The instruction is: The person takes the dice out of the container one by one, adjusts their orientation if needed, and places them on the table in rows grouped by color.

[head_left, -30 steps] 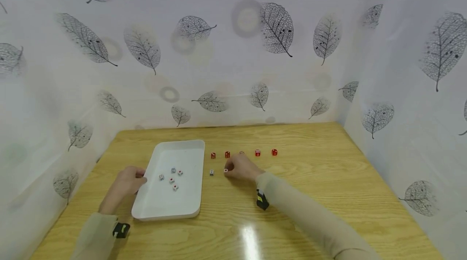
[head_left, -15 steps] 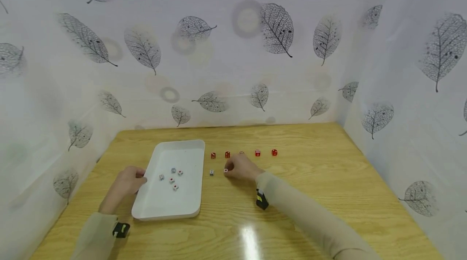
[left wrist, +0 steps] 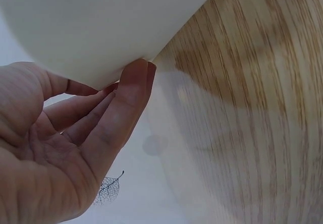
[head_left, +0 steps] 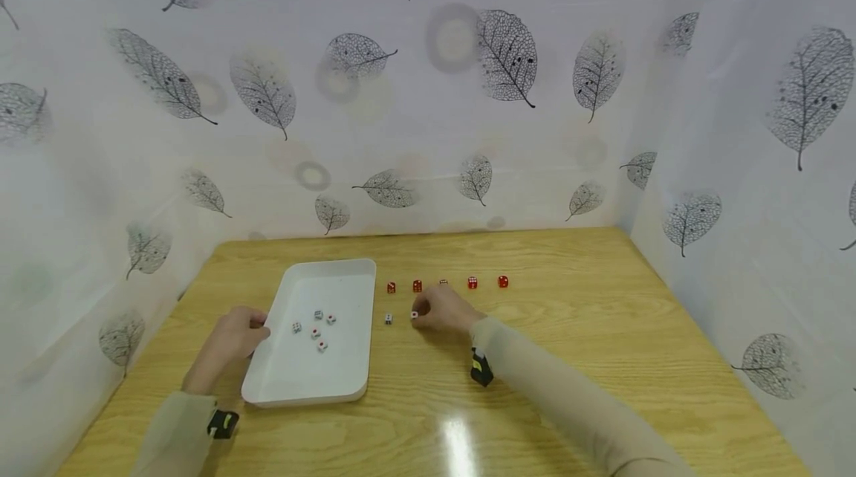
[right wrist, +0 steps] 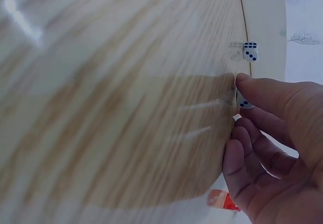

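Between thumb and index finger, my right hand (head_left: 443,307) pinches a white die (right wrist: 244,102) at the table surface. A second white die (head_left: 388,319) stands just left of it, beside the tray. My left hand (head_left: 234,333) grips the left rim of a white tray (head_left: 304,380); in the left wrist view the thumb and fingertips (left wrist: 135,75) pinch its edge. Several white dice, among them one die (head_left: 316,333) with a red pip, lie loose inside the tray. Behind the right hand runs a row of red dice, such as the rightmost red die (head_left: 503,281); one is partly hidden by the hand.
The wooden table (head_left: 575,328) extends to the right and front of the hands. A white curtain (head_left: 414,113) printed with leaves closes off the back and both sides. Light glares off the table near its front edge.
The head view has tilted very slightly. Both hands, the tray and the dice keep the same places.
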A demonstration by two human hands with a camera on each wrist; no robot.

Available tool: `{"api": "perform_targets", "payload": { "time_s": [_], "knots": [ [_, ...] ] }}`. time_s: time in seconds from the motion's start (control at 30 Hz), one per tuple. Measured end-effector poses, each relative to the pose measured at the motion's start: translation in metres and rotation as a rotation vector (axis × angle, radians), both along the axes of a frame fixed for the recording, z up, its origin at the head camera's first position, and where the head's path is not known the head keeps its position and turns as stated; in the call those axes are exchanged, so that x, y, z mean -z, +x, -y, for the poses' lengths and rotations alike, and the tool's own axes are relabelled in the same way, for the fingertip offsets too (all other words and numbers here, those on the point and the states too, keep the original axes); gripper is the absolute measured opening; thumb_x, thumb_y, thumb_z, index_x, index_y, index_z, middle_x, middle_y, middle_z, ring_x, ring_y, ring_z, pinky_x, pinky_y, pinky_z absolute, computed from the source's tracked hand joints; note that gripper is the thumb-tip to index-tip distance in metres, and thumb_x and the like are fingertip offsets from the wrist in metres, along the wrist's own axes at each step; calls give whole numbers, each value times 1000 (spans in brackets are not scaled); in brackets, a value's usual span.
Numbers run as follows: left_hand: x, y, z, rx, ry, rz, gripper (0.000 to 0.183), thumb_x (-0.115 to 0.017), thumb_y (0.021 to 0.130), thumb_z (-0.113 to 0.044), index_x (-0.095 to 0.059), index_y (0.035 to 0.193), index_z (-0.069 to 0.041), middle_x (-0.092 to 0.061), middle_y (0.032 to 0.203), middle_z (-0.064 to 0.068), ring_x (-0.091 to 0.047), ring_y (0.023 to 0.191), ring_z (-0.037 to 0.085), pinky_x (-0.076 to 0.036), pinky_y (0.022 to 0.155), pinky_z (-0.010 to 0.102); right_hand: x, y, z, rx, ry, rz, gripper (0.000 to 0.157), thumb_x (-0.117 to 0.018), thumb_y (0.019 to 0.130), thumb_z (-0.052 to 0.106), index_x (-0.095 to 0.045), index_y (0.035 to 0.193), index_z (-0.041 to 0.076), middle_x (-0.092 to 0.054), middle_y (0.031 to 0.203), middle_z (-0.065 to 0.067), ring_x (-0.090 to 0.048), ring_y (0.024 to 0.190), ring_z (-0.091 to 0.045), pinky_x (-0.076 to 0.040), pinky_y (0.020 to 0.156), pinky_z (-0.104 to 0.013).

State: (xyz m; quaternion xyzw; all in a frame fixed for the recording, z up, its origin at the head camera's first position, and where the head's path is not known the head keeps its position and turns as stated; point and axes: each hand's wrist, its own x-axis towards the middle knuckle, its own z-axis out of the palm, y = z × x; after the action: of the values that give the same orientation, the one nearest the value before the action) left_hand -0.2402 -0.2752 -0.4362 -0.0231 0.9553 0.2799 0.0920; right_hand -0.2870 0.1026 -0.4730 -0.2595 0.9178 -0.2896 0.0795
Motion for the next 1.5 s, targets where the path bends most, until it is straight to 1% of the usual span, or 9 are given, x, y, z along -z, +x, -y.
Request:
{"api": "perform_targets", "payload": {
  "time_s": [0.13, 0.33, 0.43, 0.57, 0.7, 0.93, 1.13, 1.37, 1.5],
  "knots": [
    [1, 0, 1, -5, 4, 2, 38, -55, 91, -6, -55, 121, 18, -64, 102, 27, -64, 80, 24, -57, 63, 33, 0, 0, -1, -9, -15, 2, 19, -77, 83, 21, -73, 100, 13, -70, 94, 3, -62, 86, -8, -53, 81, -26],
    [1, 2, 2, -10, -4, 6, 37, -55, 91, -6, -56, 120, 17, -64, 102, 26, -64, 80, 24, -57, 63, 32, -3, 2, -5, 24, -22, 48, 40, -76, 83, 23, -68, 119, 8, -68, 109, -3, -61, 98, -15, -52, 88, -33],
    [1, 3, 3, -12, -2, 6, 37, -55, 92, -6, -56, 120, 17, -64, 103, 26, -64, 81, 24, -57, 63, 32, -4, 2, -6, 37, -10, 48, 42, -74, 86, 28, -66, 123, 9, -67, 112, -3, -61, 101, -16, -52, 90, -35],
    [2, 4, 4, -12, 2, 3, 37, -54, 91, -6, -56, 120, 17, -64, 103, 26, -64, 81, 24, -57, 63, 32, -7, 3, -7, 47, -17, 43, 39, -70, 89, 30, -66, 121, 8, -68, 112, -3, -63, 100, -15, -53, 90, -34],
    [2, 4, 5, -10, 0, 3, 37, -55, 91, -6, -56, 119, 17, -65, 103, 27, -64, 80, 23, -57, 63, 32, -11, 3, -5, 44, -32, 30, 29, -67, 92, 27, -70, 115, 9, -70, 105, 0, -64, 95, -12, -53, 87, -30],
    [1, 3, 4, -14, -13, 1, 38, -54, 92, -7, -56, 120, 17, -64, 104, 27, -64, 79, 23, -57, 63, 32, -17, 0, 3, 15, -84, -43, 15, -65, 93, 21, -73, 102, 11, -71, 93, 5, -63, 85, -7, -54, 80, -25],
    [0, 2, 2, -9, -16, -9, 37, -55, 92, -6, -56, 120, 18, -64, 104, 27, -64, 80, 24, -57, 63, 32, -22, 0, 18, -15, -74, -54, 13, -65, 94, 22, -74, 98, 13, -71, 89, 6, -62, 78, -3, -53, 73, -20],
    [0, 2, 0, -12, -5, 0, 37, -55, 92, -7, -57, 121, 16, -65, 103, 25, -64, 80, 24, -56, 62, 31, -29, 1, 39, -56, -100, -90, 12, -65, 94, 20, -73, 97, 13, -72, 91, 4, -61, 79, -3, -51, 71, -19],
    [1, 0, 0, -12, -1, 2, 37, -54, 91, -6, -57, 120, 16, -65, 102, 24, -63, 79, 23, -56, 61, 31, -36, 3, 50, -74, -80, -119, 14, -65, 94, 22, -74, 101, 13, -72, 93, 5, -62, 81, -2, -51, 73, -18]
  ]
}}
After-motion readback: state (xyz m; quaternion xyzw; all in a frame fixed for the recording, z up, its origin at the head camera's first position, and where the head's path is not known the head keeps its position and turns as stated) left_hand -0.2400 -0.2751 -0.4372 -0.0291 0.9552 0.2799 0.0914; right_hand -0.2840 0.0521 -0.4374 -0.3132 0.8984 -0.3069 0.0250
